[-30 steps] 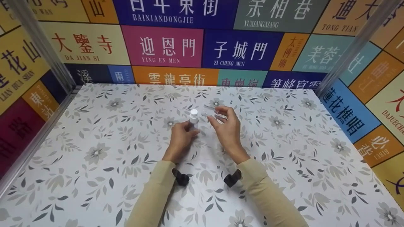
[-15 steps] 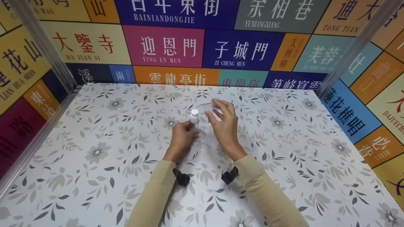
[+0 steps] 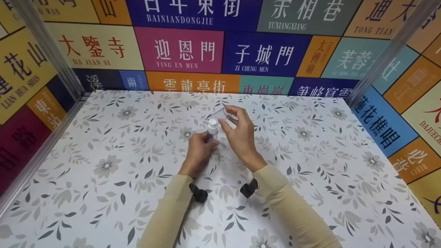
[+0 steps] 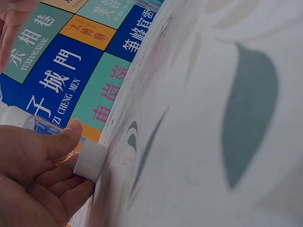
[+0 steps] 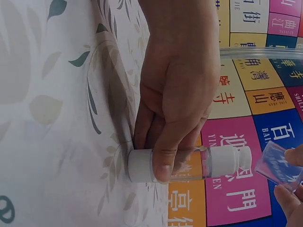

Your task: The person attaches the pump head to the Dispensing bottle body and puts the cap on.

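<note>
A small clear pump bottle (image 5: 189, 163) with a white base and white pump top stands upright on the patterned table. My left hand (image 3: 200, 150) grips its body low down, thumb on the near side, as the left wrist view also shows around the bottle's white base (image 4: 91, 160). Just above the pump top, my right hand (image 3: 242, 136) pinches a clear cap (image 3: 219, 113) between thumb and fingers. The cap is tilted, its lower end close to the white top (image 5: 245, 157); in the right wrist view a small gap separates them.
A table (image 3: 103, 199) covered in white leaf-and-flower sheeting lies under both hands. Panels with printed signs (image 3: 179, 51) rise at the back and sides. Clear corner posts (image 3: 57, 51) stand at the left and right.
My right hand has brought the clear cap leftward and up, from beside the bottle to over its pump top, tilting it. The left hand and bottle have stayed in place.
</note>
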The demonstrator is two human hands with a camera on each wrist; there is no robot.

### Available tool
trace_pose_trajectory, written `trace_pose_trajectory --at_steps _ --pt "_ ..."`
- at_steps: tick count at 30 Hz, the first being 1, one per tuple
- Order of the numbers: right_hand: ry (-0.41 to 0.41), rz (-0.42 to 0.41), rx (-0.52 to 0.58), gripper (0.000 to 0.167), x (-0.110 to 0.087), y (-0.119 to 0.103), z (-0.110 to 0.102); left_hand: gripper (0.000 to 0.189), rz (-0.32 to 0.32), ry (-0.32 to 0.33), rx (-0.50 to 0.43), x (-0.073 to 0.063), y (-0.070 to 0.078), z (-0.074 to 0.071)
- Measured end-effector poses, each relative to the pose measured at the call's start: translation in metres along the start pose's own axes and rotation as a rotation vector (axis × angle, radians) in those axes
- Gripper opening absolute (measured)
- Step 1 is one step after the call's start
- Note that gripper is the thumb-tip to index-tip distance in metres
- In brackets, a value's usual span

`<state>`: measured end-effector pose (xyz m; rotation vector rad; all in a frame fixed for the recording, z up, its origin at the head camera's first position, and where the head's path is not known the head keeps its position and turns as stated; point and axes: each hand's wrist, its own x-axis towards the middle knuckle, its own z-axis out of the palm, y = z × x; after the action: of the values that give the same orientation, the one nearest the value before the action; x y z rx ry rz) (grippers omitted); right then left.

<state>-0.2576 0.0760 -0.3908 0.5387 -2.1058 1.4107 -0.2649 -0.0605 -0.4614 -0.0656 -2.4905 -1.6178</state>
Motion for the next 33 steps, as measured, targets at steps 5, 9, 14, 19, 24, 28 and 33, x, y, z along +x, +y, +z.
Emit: trace_pose_trajectory --at_steps 5,9,14,19,24,28,33 --pt "-0.028 -0.025 0.009 0.035 0.002 -0.004 0.003 0.021 0.002 0.001 0.013 0.000 0.000 -0.001" --pt "-0.041 -0.050 -0.003 0.033 0.003 -0.006 0.005 0.018 0.005 0.005 0.008 0.001 0.000 -0.001" --pt "-0.046 -0.082 -0.026 0.032 0.004 -0.004 0.007 0.019 0.003 -0.002 -0.014 0.000 0.000 -0.001" --pt "-0.061 -0.117 -0.061 0.031 0.003 0.000 0.010 0.020 -0.007 0.005 -0.023 -0.001 0.001 -0.001" --pt "-0.076 -0.118 -0.063 0.030 0.004 0.003 0.013 0.015 -0.008 0.011 -0.024 -0.001 0.000 0.000" --pt "-0.091 -0.104 -0.033 0.030 0.005 0.005 0.015 0.008 0.048 0.018 -0.022 -0.001 -0.001 0.000" --pt "-0.108 -0.100 -0.040 0.030 0.006 0.006 0.017 0.010 0.073 0.026 -0.023 -0.001 0.000 -0.001"
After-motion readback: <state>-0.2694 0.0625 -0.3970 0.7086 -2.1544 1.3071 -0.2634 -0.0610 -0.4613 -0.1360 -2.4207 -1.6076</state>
